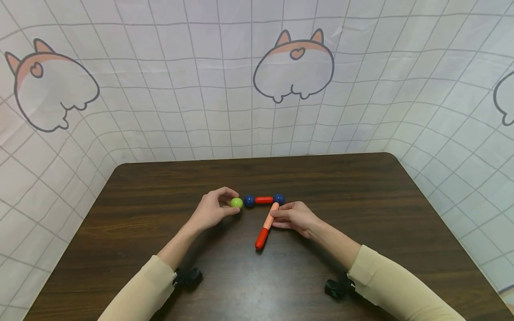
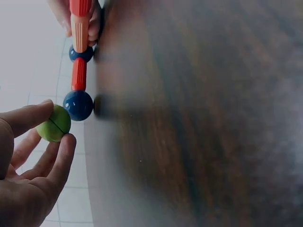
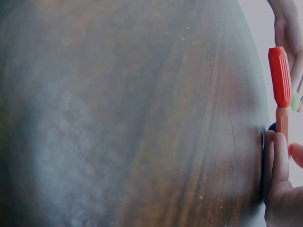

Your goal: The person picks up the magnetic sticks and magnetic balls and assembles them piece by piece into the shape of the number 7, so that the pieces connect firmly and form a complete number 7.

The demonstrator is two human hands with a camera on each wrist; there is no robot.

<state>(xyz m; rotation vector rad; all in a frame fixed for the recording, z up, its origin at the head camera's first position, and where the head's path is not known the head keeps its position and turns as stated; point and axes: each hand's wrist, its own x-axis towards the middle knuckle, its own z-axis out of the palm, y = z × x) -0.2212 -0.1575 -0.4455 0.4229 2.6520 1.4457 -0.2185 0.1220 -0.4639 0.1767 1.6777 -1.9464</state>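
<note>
My left hand (image 1: 213, 208) pinches a lime-green ball (image 1: 236, 203) between thumb and fingertips, and a dark seam line crosses the ball in the left wrist view. Just right of it on the table lies a short red rod (image 1: 263, 200) between a blue ball (image 1: 249, 201) and a second blue ball (image 1: 279, 199). My right hand (image 1: 296, 218) holds a ribbed peach rod (image 1: 271, 216) between thumb and fingers. One end of that rod is right at the second blue ball; a longer red rod (image 1: 261, 239) continues from its other end, toward me.
A dark wood-grain table (image 1: 361, 191) lies under both hands. Behind it hangs a white gridded curtain (image 1: 192, 89) with cartoon animal prints. A black wrist camera (image 1: 188, 277) shows at the left cuff and another black wrist camera (image 1: 336, 287) at the right.
</note>
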